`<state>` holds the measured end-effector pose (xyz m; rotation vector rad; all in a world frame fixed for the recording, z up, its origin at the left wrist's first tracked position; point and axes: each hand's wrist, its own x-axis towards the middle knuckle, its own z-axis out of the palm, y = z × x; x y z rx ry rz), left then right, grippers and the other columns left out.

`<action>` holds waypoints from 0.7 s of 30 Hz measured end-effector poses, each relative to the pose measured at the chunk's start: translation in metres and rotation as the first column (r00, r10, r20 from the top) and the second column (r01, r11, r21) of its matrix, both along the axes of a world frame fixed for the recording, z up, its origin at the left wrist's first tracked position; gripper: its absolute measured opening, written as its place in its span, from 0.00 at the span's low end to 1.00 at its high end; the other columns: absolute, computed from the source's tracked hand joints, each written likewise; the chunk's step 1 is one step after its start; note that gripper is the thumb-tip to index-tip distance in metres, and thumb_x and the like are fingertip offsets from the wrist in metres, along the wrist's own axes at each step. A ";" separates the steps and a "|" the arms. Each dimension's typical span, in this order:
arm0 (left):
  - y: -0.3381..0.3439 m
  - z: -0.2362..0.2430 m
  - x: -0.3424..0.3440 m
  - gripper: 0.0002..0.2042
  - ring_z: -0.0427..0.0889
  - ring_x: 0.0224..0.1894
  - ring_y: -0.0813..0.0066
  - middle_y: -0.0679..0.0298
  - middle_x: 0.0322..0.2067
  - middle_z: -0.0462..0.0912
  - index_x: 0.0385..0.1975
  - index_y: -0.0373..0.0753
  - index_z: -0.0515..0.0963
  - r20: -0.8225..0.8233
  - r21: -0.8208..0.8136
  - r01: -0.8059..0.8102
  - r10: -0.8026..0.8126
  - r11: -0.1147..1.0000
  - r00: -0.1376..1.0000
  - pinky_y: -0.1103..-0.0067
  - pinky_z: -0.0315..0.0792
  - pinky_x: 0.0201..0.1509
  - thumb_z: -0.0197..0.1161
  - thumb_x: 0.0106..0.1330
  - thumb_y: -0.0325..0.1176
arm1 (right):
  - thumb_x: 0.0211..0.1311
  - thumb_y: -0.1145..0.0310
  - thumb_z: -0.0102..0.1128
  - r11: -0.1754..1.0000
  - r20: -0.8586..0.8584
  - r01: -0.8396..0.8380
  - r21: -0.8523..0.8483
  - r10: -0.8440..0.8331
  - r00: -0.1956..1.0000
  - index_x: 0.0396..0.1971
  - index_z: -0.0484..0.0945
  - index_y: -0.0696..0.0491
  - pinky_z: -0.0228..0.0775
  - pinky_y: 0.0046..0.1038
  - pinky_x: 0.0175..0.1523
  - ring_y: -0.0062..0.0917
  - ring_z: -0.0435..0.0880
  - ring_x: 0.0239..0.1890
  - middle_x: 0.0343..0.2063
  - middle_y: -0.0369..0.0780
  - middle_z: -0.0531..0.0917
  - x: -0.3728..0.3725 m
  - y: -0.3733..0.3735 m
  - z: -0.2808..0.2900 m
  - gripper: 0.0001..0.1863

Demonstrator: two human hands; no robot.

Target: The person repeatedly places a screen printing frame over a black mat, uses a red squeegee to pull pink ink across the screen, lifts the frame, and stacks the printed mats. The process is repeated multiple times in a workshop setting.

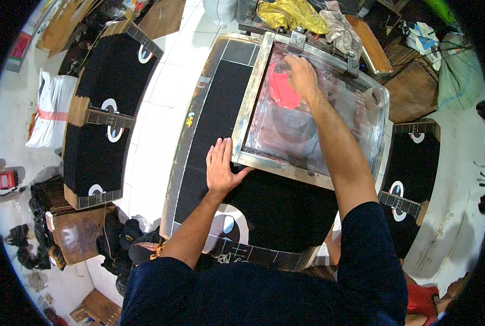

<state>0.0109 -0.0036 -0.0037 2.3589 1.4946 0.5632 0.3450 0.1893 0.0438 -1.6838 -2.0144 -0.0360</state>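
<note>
A screen-printing frame [246, 117] with wooden edges lies over a large black printed panel [210, 114]. Its mesh is translucent, smeared reddish-grey, with a faint curved design. Bright pink-red ink [283, 92] sits on the mesh near the far left. My right hand [301, 76] is closed beside this ink, over a small dark thing mostly hidden by the fingers. My left hand [222, 168] lies flat, fingers stretched, on the panel at the frame's near-left corner, its thumb toward the frame's edge. Nearer me, the panel bears a printed white ring with a blue-and-dark eye shape [229, 224].
Stacks of black printed panels [109, 81] stand on the left, and more black panels [413, 157] on the right. Metal clamps [298, 39] hold the frame's far side. Beyond lie a yellow cloth [291, 15] and a grey rag [340, 30]. White tiled floor [166, 81] runs between.
</note>
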 end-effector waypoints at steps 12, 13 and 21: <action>0.001 0.006 0.005 0.55 0.64 0.74 0.49 0.44 0.68 0.69 0.71 0.26 0.60 0.000 -0.003 0.007 -0.007 1.000 1.000 0.53 0.55 0.77 0.83 0.46 0.49 | 0.52 0.77 0.67 0.989 0.049 -0.051 -0.137 0.058 0.997 0.49 0.79 0.53 0.73 0.46 0.54 0.43 0.81 0.51 0.47 0.43 0.84 0.012 -0.001 0.013 0.21; 0.000 0.006 0.006 0.55 0.64 0.74 0.49 0.44 0.68 0.69 0.71 0.26 0.60 -0.001 0.004 0.010 -0.010 1.000 1.000 0.53 0.55 0.77 0.83 0.46 0.49 | 0.51 0.77 0.67 0.996 0.052 -0.030 -0.090 0.035 0.998 0.50 0.80 0.53 0.72 0.46 0.54 0.43 0.81 0.51 0.47 0.43 0.84 0.007 0.010 0.010 0.22; 0.001 0.008 0.004 0.57 0.62 0.75 0.48 0.44 0.69 0.68 0.73 0.27 0.57 0.071 -0.020 0.020 -0.019 1.000 0.997 0.53 0.52 0.79 0.83 0.47 0.48 | 0.50 0.75 0.64 0.991 0.080 -0.020 -0.135 0.031 0.996 0.40 0.77 0.51 0.72 0.45 0.51 0.40 0.80 0.49 0.41 0.40 0.82 0.007 -0.067 0.001 0.15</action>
